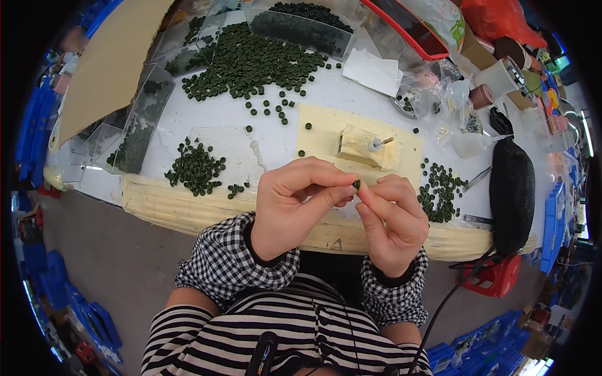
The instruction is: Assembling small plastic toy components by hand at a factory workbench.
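Note:
A small dark green round part (356, 184) is pinched between the thumb and forefinger of my left hand (283, 203), above the table's near edge. My right hand (396, 219) comes up to it from the other side, one fingertip touching the part. Its fingers are curled in; what they may hold is hidden. Just beyond my hands, a tape-wrapped block (360, 148) with a thin metal pin (385, 141) stands on a cream sheet (313, 128). Loose green round parts lie in a small pile (195, 168) at left and a scattered group (441, 191) at right.
A large heap of green parts (251, 62) spreads at the back beside clear plastic trays (147, 119). Cardboard (110, 75) leans at far left. White tissue (371, 71), a red-framed object (407, 28), tweezers (480, 177) and a black pouch (511, 188) lie toward the right.

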{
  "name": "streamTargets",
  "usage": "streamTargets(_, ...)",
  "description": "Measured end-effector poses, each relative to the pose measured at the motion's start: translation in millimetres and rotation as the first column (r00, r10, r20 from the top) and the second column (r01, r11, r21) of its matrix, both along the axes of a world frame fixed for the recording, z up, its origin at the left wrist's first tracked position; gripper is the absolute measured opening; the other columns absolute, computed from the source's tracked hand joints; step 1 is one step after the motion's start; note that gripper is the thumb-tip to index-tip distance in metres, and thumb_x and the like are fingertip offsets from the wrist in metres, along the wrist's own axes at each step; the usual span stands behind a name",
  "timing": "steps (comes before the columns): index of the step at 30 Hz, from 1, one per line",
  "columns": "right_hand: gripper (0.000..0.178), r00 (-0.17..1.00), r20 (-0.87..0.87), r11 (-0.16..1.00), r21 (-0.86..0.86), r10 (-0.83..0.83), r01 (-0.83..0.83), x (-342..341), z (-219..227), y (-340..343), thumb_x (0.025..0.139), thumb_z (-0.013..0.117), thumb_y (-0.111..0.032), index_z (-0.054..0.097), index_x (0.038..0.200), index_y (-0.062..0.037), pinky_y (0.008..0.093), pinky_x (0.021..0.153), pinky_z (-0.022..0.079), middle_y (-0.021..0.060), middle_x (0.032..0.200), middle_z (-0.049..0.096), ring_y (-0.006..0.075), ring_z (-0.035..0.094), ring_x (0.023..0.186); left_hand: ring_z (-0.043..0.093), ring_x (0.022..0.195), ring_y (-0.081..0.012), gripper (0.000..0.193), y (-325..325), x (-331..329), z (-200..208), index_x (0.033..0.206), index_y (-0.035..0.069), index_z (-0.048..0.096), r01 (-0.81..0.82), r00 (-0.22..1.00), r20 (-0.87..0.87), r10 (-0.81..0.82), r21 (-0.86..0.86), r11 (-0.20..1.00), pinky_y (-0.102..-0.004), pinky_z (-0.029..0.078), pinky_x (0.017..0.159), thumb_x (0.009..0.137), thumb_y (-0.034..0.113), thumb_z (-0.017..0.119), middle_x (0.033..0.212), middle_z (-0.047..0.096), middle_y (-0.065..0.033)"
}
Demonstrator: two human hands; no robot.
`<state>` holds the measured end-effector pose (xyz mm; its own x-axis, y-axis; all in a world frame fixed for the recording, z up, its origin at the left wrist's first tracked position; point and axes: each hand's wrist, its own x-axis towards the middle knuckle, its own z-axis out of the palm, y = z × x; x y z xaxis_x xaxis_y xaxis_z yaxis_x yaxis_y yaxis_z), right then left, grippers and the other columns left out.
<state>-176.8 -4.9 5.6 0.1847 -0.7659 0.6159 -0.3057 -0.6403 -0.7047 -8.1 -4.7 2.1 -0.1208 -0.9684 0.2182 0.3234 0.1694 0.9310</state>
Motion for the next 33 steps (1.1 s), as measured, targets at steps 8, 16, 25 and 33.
streamTargets(8, 0.03, 1.0, -0.031, 1.0, -0.025, 0.001, -0.002, -1.8, 1.8, 0.3, 0.074, 0.074, 0.003, 0.073, 0.103, -0.0049, 0.0339, 0.074, 0.045, 0.0043, 0.083, 0.064, 0.0204, 0.054, 0.071, 0.064, 0.08, -0.0125, 0.019, 1.3, 1.0, -2.9, 0.102, -0.002, 0.069, 0.022, 1.0, -0.01, -0.022, 0.02, 1.0, -0.0227, 0.053, 0.071, 0.085, -0.008, 0.064, 0.093, 0.065, -0.0093)
streamTargets(16, 0.032, 1.0, 0.01, 0.999, -0.033, -0.022, 0.022, 2.5, -1.7, 0.1, 0.073, 0.074, 0.004, 0.072, 0.104, -0.0031, 0.031, 0.068, 0.043, 0.0043, 0.082, 0.063, 0.0197, 0.054, 0.071, 0.064, 0.082, -0.0128, 0.019, -0.5, -0.4, -2.8, 0.102, -0.002, 0.069, 0.013, 0.999, -0.031, -0.012, 0.031, 0.999, -0.0227, 0.053, 0.072, 0.084, -0.007, 0.065, 0.095, 0.065, -0.0096)
streamTargets(25, 0.033, 0.998, 0.002, 0.993, -0.097, -0.063, 0.063, 3.9, -2.0, 1.5, 0.072, 0.073, 0.005, 0.072, 0.104, -0.0023, 0.0304, 0.065, 0.043, 0.0047, 0.084, 0.063, 0.0193, 0.055, 0.071, 0.065, 0.084, -0.013, 0.019, 0.7, -0.8, -1.2, 0.103, -0.003, 0.068, 0.02, 0.998, -0.061, -0.015, 0.081, 0.997, -0.0222, 0.054, 0.074, 0.085, -0.007, 0.065, 0.096, 0.065, -0.0098)
streamTargets(33, 0.033, 0.997, 0.007, 0.992, -0.101, -0.081, 0.081, 5.0, -2.3, 2.5, 0.072, 0.074, 0.005, 0.072, 0.104, -0.0024, 0.0303, 0.065, 0.044, 0.0053, 0.085, 0.063, 0.0196, 0.056, 0.072, 0.065, 0.085, -0.0139, 0.021, -0.3, -0.1, -2.3, 0.104, -0.003, 0.068, 0.027, 0.999, -0.047, -0.026, 0.022, 0.999, -0.0231, 0.054, 0.075, 0.084, -0.008, 0.065, 0.097, 0.066, -0.0106)
